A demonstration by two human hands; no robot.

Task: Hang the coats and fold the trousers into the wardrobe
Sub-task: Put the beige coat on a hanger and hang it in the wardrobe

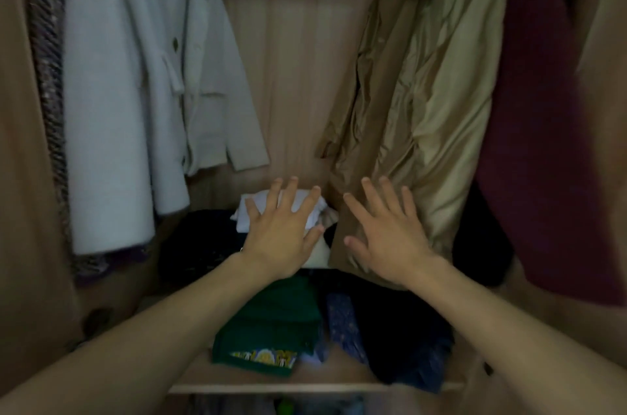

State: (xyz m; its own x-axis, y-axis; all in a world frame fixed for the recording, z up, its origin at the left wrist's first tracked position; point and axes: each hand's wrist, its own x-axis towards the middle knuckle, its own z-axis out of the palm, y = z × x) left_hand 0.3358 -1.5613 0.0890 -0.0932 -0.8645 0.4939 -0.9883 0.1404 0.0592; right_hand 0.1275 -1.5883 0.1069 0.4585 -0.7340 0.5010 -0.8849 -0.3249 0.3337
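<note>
Both arms reach into the wardrobe. My left hand is spread flat, fingers straight, over a folded white garment at the back of the shelf. My right hand is spread open against the lower hem of a hanging beige trench coat. A pale blue-white buttoned coat hangs at the left. A dark red coat hangs at the right. Neither hand grips anything.
On the wooden shelf lie a folded green garment, a blue patterned piece and dark folded clothes. A tweed coat hangs at far left beside a brown coat. The wardrobe's back panel shows between the coats.
</note>
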